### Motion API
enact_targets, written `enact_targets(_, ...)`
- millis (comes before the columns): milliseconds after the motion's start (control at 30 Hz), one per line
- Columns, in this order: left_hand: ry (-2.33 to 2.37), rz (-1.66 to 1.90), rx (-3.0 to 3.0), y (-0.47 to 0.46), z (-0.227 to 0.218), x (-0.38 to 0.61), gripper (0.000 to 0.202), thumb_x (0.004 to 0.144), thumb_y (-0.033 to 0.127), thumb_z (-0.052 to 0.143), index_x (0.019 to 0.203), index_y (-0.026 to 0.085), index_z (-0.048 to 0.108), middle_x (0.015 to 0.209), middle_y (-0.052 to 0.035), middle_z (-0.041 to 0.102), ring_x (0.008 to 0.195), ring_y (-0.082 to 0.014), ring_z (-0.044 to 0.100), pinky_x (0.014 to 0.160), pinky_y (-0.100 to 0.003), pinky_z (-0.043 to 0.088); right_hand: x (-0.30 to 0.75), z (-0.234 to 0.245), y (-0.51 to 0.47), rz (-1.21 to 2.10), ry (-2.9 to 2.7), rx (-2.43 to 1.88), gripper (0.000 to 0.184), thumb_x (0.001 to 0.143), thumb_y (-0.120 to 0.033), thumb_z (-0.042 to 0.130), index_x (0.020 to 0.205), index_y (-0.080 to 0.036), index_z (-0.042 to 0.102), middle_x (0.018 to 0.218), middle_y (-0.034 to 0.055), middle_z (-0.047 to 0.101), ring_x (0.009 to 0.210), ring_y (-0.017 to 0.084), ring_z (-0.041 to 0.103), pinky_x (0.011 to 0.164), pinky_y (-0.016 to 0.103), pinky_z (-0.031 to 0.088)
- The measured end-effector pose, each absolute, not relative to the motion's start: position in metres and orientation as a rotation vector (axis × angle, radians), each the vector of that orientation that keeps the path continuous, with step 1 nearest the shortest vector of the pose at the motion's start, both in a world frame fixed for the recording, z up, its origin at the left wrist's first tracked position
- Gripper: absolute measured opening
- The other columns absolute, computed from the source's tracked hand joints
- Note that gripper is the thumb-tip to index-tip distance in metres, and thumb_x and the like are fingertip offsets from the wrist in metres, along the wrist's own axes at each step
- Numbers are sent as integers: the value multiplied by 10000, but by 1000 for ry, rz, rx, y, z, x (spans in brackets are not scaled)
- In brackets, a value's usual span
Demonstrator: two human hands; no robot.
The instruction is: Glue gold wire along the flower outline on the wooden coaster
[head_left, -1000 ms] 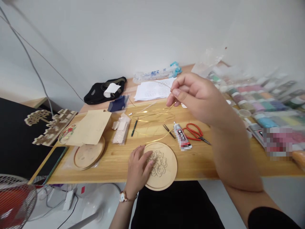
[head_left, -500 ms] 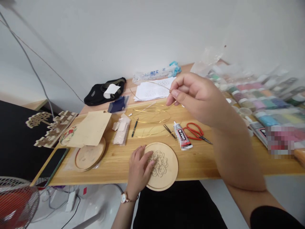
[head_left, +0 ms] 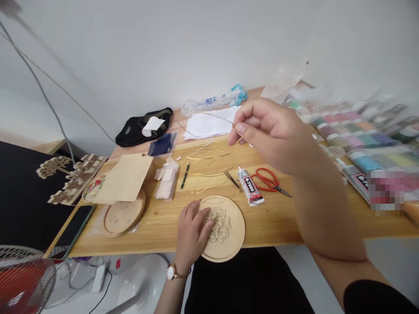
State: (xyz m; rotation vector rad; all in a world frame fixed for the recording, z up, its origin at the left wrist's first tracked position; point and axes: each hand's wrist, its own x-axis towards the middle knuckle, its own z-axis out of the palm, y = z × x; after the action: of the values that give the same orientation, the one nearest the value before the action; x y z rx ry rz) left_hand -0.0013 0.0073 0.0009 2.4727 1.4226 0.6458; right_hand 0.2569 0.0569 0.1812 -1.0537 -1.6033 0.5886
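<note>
My right hand is raised above the table, thumb and forefinger pinched on a thin gold wire. From the pinch, the wire spreads leftward in loose, springy loops over the tabletop. One faint loop reaches the top of a round wooden board, which has a dark outlined flower on it. The board lies at the table's front edge. Resting on its left side is my left hand, fingers stretched out and spread, fingertips on the flower's petals.
Tweezers, a B-7000 glue tube and red-handled scissors lie beyond the board. A dark pen is farther left. Colored bead jars crowd the right. Stacked wooden boards, a phone and a black bag occupy the left.
The gold wire's loops have shifted and sagged lower, with one now reaching the board's upper edge. Both hands stay nearly in place.
</note>
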Motion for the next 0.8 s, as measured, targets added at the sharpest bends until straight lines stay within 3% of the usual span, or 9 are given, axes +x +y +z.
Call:
enact_targets(500,1410,470,2484,10,16,-4,298,955,399,457,1172,255,601,1283,-103,520,1227,-294,468,1008,-532,443,261,182,50,522,-1622,-1065,94,902,-161,531,833,-223,548,764,-31,677,682,98,600,564,244,435)
enact_targets(800,1393,411,2510,14,20,-5,311,954,410,458,1170,253,616,1283,-98,535,1241,-289,465,1031,-524,440,258,183,45,536,-1670,-1046,74,909,-179,527,858,-228,545,775,-23,681,762,125,636,660,272,473)
